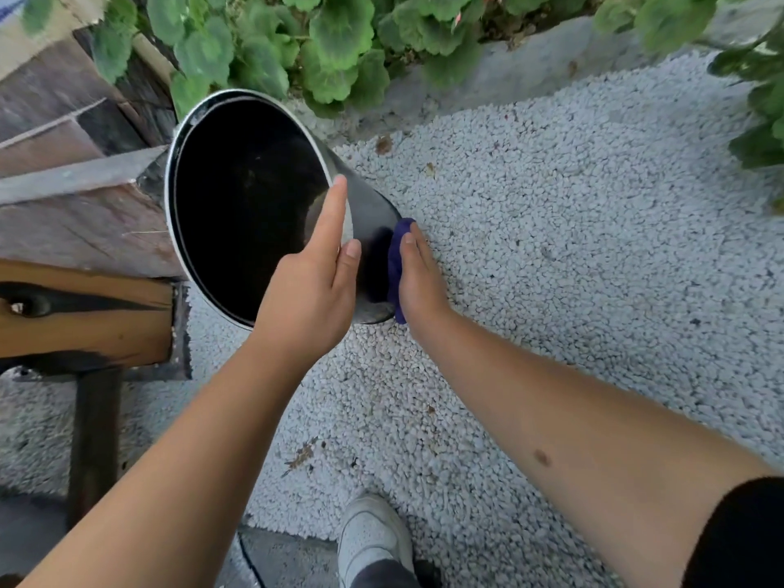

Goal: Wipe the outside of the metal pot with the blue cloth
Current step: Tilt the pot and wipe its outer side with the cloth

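Observation:
The metal pot (365,201) is tilted with its dark inside facing me, held up over the gravel beside a wooden bench. My left hand (314,282) grips its near rim, fingers laid along the rim's edge and thumb on the outer wall. A blue cloth (396,256) is bunched flat against the pot's right outer wall. My right hand (418,273) presses on that cloth from the right. Most of the cloth is hidden between palm and pot.
A wooden bench (80,222) stands at left, with its dark leg (93,439) below. White gravel (551,248) covers the ground. Green leafy plants (322,48) line the back behind a stone edge. My white shoe (373,536) is at the bottom.

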Tool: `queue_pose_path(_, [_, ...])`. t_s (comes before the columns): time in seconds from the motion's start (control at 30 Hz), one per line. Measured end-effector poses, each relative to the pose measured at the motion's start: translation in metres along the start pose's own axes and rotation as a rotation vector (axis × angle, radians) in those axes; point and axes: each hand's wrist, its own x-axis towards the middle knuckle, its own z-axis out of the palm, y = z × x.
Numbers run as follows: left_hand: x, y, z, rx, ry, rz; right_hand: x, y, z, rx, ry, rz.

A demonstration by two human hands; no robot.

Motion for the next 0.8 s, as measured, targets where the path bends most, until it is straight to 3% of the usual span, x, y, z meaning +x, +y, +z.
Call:
queue_pose_path(0.2, [0.017, 0.008, 0.005, -0.106, 0.073, -0.155, -0.023, -0.013, 0.005, -0.038, -0.055, -0.196])
queue_pose_path(0.3, [0.031, 0.002, 0.002, -0.146, -0.007, -0.159, -0.032, -0.012, 0.009, -0.032, -0.090, -0.286])
queue_pose_path(0.4, [0.025, -0.010, -0.014, 0.001, -0.152, -0.036, -0.025, -0.010, 0.006, -0.042, -0.110, -0.269])
queue_pose_path(0.47, [0.010, -0.021, -0.024, 0.314, -0.139, 0.186, -0.016, -0.006, 0.002, -0.049, -0.106, -0.222])
queue_pose_path(0.53, [0.001, -0.031, -0.026, 0.432, -0.188, 0.378, -0.006, 0.001, -0.003, -0.055, -0.127, -0.179])
queue_pose_path(0.8, [0.005, -0.040, -0.018, 0.268, -0.162, 0.343, 0.022, 0.027, -0.010, -0.103, -0.109, -0.027])
